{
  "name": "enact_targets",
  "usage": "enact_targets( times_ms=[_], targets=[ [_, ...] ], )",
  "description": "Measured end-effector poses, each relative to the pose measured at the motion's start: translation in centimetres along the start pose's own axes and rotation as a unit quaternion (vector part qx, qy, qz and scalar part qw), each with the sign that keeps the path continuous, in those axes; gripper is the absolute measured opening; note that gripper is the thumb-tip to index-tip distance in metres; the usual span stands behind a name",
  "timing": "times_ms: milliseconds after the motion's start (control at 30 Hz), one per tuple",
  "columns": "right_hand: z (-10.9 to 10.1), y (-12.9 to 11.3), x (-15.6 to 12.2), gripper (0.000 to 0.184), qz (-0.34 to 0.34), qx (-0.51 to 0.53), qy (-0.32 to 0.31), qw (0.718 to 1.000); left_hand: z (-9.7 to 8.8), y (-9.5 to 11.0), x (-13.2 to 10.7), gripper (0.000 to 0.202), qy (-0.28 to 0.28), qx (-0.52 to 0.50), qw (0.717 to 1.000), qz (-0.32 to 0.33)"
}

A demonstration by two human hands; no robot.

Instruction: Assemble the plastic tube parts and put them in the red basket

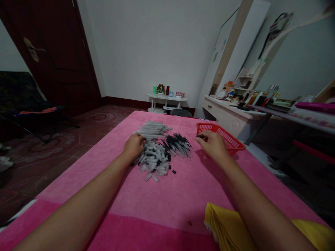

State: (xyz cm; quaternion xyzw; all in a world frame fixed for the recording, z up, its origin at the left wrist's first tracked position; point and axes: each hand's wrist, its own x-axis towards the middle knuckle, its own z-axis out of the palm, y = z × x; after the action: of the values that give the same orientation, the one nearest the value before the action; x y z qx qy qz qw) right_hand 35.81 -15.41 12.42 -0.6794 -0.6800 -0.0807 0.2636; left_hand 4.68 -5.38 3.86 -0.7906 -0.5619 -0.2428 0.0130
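Note:
My left hand (134, 146) is at the left edge of the piles, fingers curled, with a small dark piece by the fingertips that I cannot make out. Beyond it lies a stack of whitish pen barrels (153, 129). To its right spreads a heap of clear pen caps (154, 162) mixed with small black plugs (174, 171). Thin pen refills (180, 145) with dark ends form another pile between my hands. My right hand (213, 143) is pinched closed in front of the red plastic basket (230, 139); something dark shows at its fingertips, too small to name.
A pink cloth (157, 205) covers the table. Yellow fabric (227, 226) lies under my right forearm at the near edge. Behind stands a small white table (167, 98) with bottles and a plant; a cluttered dresser (222, 108) is at right, a folding chair (34, 108) at left.

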Motion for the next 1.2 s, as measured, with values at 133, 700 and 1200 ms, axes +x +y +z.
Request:
enact_targets(
  times_ms=[133, 700, 1200],
  targets=[
    [2.8, -2.5, -1.6, 0.022, -0.058, 0.009, -0.096, 0.994, 0.0, 0.1, -0.1, 0.029, 0.030, -0.008, 1.000, -0.002],
    [5.5, -4.7, -4.0, 0.021, -0.072, -0.060, -0.197, 0.976, -0.1, 0.4, 0.1, 0.029, -0.013, 0.034, 0.999, -0.019],
    [5.8, -4.3, -4.0, 0.023, -0.031, -0.130, -0.191, 0.972, -0.3, 0.2, -0.2, 0.024, 0.020, 0.034, 0.999, -0.003]
  ],
)
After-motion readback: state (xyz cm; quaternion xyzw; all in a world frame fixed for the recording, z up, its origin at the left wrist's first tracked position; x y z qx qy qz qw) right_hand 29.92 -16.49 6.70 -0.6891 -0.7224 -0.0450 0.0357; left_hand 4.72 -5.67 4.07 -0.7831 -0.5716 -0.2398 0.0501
